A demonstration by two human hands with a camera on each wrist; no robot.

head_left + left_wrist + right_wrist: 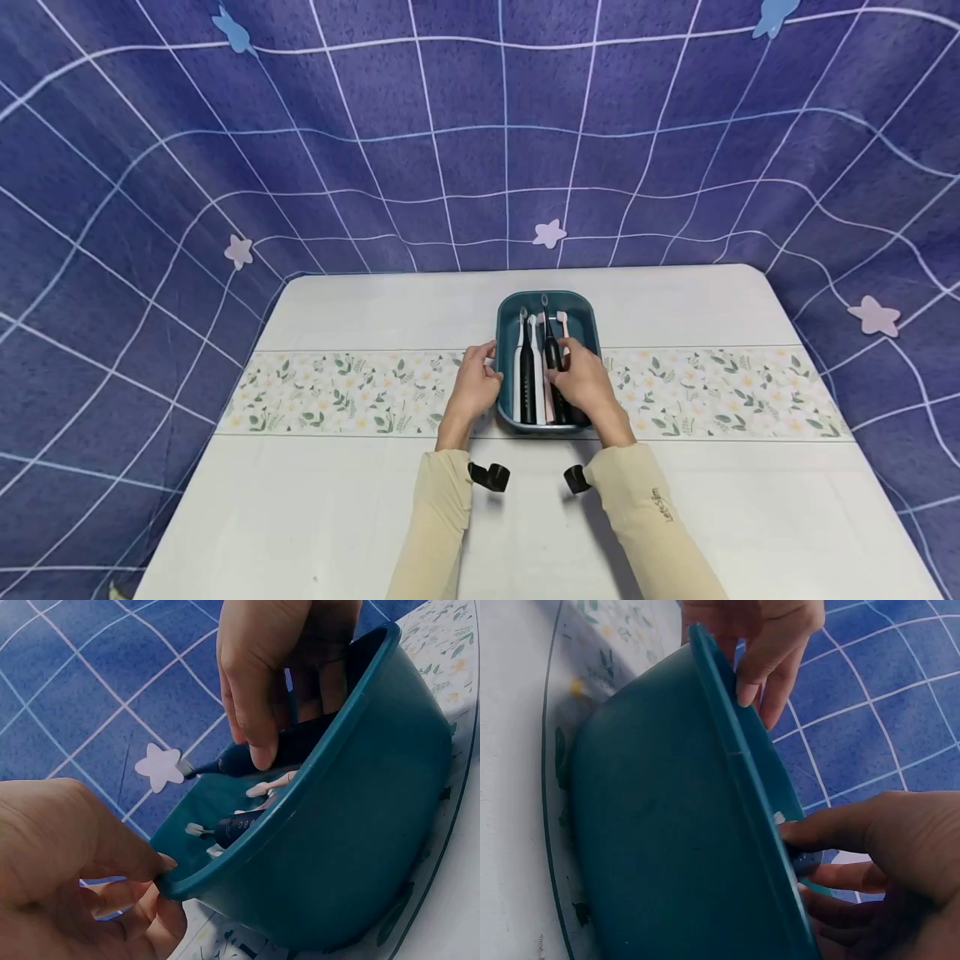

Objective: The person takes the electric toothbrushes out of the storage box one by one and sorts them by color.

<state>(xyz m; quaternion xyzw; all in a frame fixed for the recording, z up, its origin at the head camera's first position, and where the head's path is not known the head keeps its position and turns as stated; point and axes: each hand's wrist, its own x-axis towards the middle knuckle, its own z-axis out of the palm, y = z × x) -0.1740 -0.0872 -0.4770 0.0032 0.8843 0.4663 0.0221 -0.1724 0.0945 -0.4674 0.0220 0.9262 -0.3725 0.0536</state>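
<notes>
A dark teal plastic basin (360, 810) stands on the table with several electric toothbrushes lying side by side in it. My left hand (474, 385) pinches the basin's left rim between thumb and fingers. With my right hand (588, 385) I hold a black electric toothbrush (552, 350) by its handle, raised to rim height in the left wrist view, its head pointing away from me. To its left in the basin lie another black toothbrush (528, 383), a white toothbrush (538, 383) and a second white one at the wall. A pink brush head (563, 318) shows on the right.
The white table (337, 508) has a floral band (337, 392) across it, under the basin. A blue gridded curtain (465, 158) with star shapes hangs behind and at both sides. Black wrist cameras (491, 477) sit at both cuffs.
</notes>
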